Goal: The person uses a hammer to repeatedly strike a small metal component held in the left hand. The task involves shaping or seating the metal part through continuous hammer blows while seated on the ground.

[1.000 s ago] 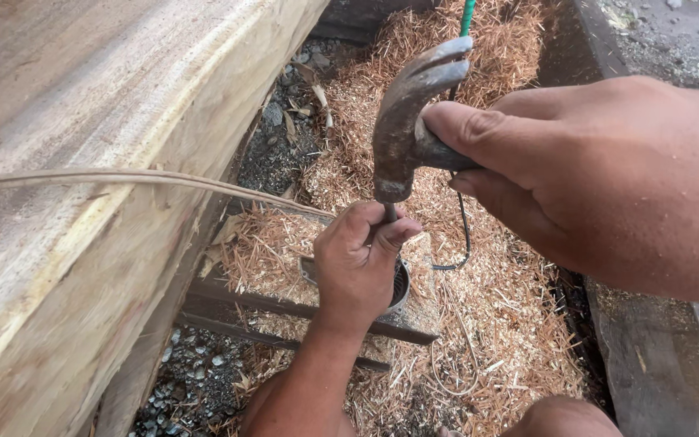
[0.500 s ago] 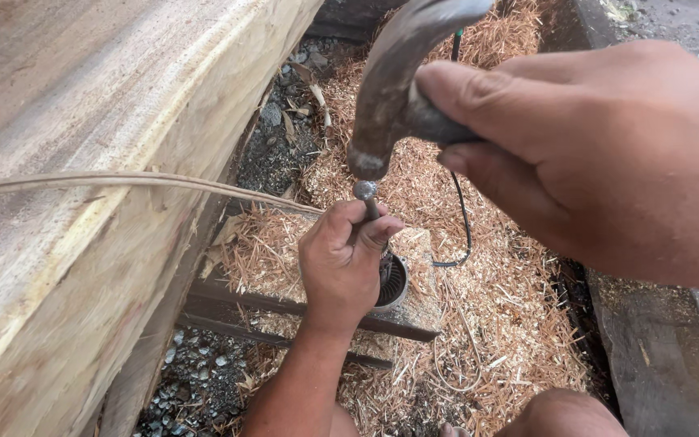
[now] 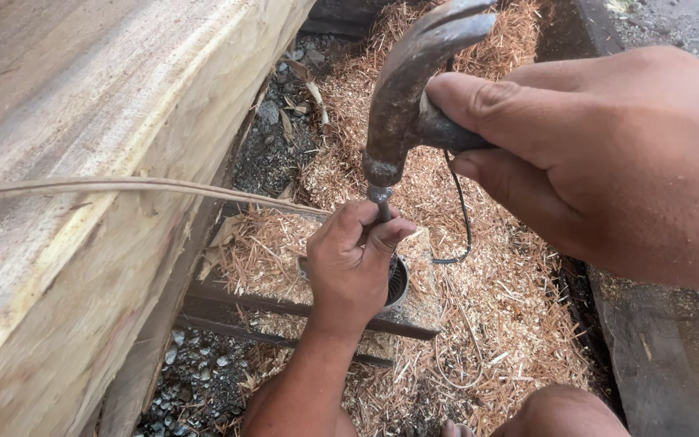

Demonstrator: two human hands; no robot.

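Ground (image 3: pixel 204 388); sawdust (image 3: pixel 511 307), gravel (image 3: pixel 269 154), timber beam (image 3: pixel 82 202)

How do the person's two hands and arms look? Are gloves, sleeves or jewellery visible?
Both hands are bare, with no gloves. The left hand and its forearm show no sleeve, watch or ring. The right hand is also uncovered, with no ring or band in view, and fine dust or sawdust specks lie on its back. Its arm is out of frame.

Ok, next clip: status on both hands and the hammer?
Left hand pinching a metal spike upright. Right hand gripping hammer, head resting on spike top. Thin cord runs clear, left of the strike.
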